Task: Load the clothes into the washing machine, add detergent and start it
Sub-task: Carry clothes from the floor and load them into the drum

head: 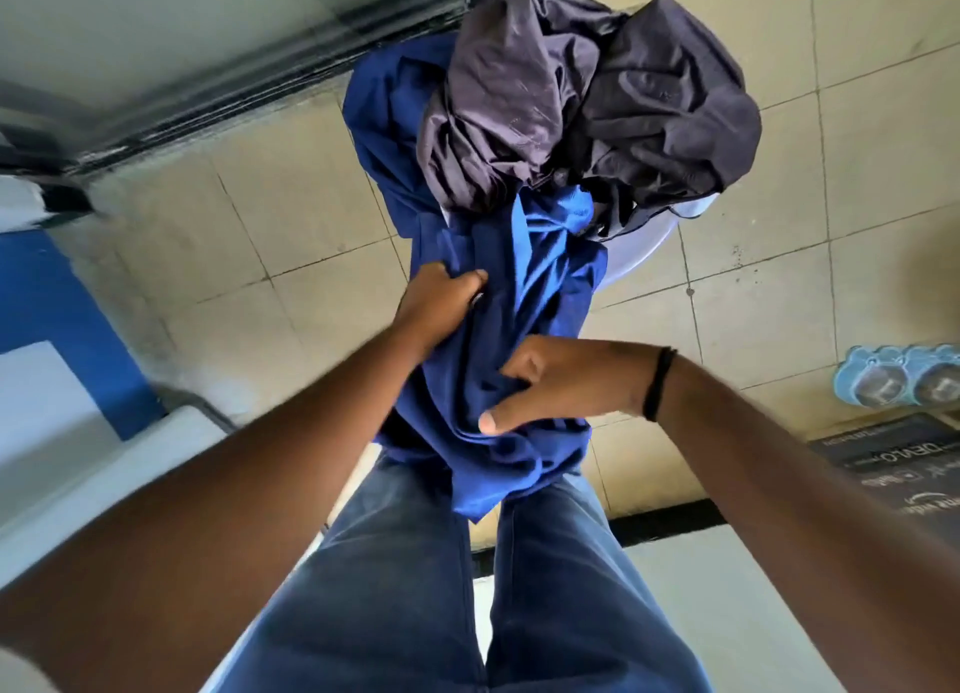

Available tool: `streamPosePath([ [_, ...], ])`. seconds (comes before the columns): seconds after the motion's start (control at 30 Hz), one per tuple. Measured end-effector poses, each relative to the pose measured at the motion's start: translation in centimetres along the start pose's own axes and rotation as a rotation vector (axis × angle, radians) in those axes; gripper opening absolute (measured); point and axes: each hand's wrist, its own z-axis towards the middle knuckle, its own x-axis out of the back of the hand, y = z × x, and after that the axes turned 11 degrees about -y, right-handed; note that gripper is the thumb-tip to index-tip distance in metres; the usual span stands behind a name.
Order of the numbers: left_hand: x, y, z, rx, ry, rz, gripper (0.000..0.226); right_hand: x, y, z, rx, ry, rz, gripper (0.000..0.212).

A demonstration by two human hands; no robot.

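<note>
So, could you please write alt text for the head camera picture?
Both hands, left hand and right hand, grip a blue garment lifted from a pile of clothes; a dark grey garment tops a pale basin on a tiled floor.

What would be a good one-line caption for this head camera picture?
Both hands, left hand and right hand, grip a blue garment trailing from a basin heaped with dark clothes.

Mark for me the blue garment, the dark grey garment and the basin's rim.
blue garment [540,287]: head view, on the bright fold between the basin and the hands.
dark grey garment [587,105]: head view, middle of the crumpled heap.
basin [652,243]: head view, pale rim under the heap.
</note>
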Motion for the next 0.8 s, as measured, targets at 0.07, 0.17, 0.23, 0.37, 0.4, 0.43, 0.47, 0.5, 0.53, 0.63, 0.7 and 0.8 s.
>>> streamPosePath([
  [0.07, -2.7, 1.4, -1.7, -0.085, 0.080, 0.119, 0.034, 1.4, 1.2, 0.1, -0.100, 0.213, -0.144, 0.044],
  [0.17, -6.2, 2.0, -5.6, -0.217, -0.030, 0.189, 0.035, 3.8, 3.8, 1.0, -0.284, 0.757, -0.268, 0.010],
  [0.23, -7.7, 1.2, -8.3, -0.283, -0.155, 0.286, 0.035, 5.0, 4.9, 2.5, -0.331, 0.871, -0.024, 0.052],
  [0.37, -9.3, -1.8, -13.6, -0.494, -0.468, 0.470, 0.039, 6.6, 6.9, 6.4, -0.374, 0.921, 0.408, 0.101],
  [0.4, -9.5, -2.6, -14.4, -0.518, -0.507, 0.480, 0.038, 6.6, 8.0, 7.0, -0.453, 0.917, 0.376, 0.099],
  [0.43, -9.4, -3.5, -14.7, -0.519, -0.515, 0.481, 0.038, 6.6, 9.0, 7.4, -0.521, 0.913, 0.299, 0.088],
  [0.47, -9.2, -4.1, -14.8, -0.493, -0.508, 0.478, 0.038, 6.3, 9.9, 7.6, -0.560, 0.898, 0.213, 0.072],
  [0.5, -8.9, -4.6, -14.6, -0.438, -0.482, 0.461, 0.039, 6.1, 10.7, 7.8, -0.560, 0.875, 0.141, 0.055],
  [0.53, -8.3, -4.9, -14.1, -0.355, -0.426, 0.419, 0.044, 5.8, 11.2, 7.9, -0.539, 0.848, 0.085, 0.045],
  [0.63, -5.7, -5.2, -10.9, -0.119, -0.115, 0.167, 0.062, 4.3, 10.6, 7.6, -0.450, 0.818, -0.082, 0.034],
  [0.7, -3.5, -4.8, -7.7, -0.066, 0.062, 0.029, 0.067, 2.6, 9.0, 6.7, -0.370, 0.819, -0.193, 0.027],
  [0.8, -0.8, -3.0, -3.2, 0.004, 0.106, -0.195, 0.065, -0.9, 5.8, 5.2, -0.225, 0.746, -0.347, 0.036],
])
